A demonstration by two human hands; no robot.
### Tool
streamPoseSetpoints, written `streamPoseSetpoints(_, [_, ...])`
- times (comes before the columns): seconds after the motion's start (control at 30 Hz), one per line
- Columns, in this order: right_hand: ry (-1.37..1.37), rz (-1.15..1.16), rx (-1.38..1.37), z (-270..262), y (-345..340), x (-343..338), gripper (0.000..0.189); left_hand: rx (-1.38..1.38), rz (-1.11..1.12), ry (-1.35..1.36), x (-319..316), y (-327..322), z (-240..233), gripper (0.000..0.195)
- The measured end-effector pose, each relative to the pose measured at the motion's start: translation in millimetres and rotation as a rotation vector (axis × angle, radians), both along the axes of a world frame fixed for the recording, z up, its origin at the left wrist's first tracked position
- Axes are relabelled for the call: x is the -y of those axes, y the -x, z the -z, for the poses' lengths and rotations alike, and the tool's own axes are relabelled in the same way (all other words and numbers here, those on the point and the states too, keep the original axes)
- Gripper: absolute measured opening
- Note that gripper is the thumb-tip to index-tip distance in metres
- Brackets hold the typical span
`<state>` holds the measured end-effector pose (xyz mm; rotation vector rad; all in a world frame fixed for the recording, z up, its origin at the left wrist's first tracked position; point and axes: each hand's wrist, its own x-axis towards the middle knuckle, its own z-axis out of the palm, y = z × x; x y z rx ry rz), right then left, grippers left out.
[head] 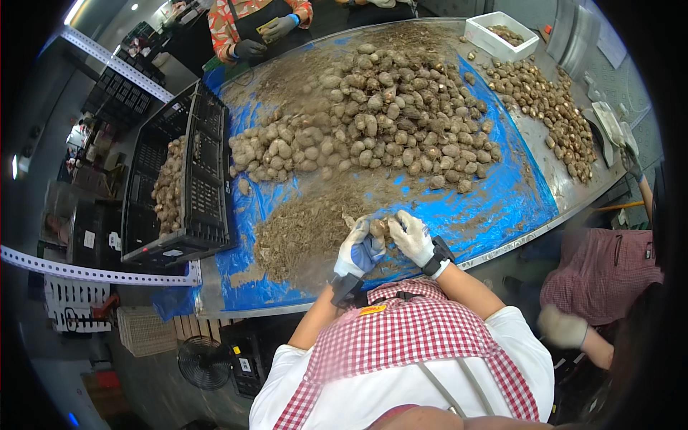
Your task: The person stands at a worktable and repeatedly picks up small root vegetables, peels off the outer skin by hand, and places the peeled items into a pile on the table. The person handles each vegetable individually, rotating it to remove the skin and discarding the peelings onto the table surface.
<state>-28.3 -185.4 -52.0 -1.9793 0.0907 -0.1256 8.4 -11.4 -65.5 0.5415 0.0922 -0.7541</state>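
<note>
In a white and blue work glove, my left hand [361, 248] grips a small brown taro corm [378, 228] over the near edge of the table. My right hand [411, 235], gloved the same way, has its fingertips against the corm's right side; whether they pinch root fibres or a small tool I cannot make out. Beneath both hands spreads a blue plastic sheet [430, 207] with dry root debris [301, 236] on it. Beyond them rises a big heap of hairy taro corms [398, 118].
A black plastic crate [209, 177] holding corms tilts at the left. Cleaner corms [537, 102] lie on bare metal at the right, near a white foam box [500, 45]. One co-worker's gloved hands [277, 29] are across the table; another person [596, 274] is close on my right.
</note>
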Motion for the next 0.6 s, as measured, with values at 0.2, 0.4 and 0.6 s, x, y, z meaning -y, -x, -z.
streamPoseSetpoints(0.2, [0.561,-0.060,0.641,8,-11,9,0.021,0.136,-0.017,-0.052,-6,-1,-21,0.038])
streamPoseSetpoints(0.4, [0.303,-0.234,0.568,-16,-11,-7,0.028,0.195,-0.008,-0.335,-1,0,-23,0.035])
streamPoseSetpoints(0.6, [0.198,-0.196,0.358,-29,-15,-7,0.020,0.350,-0.025,-0.460,-1,12,-21,0.046])
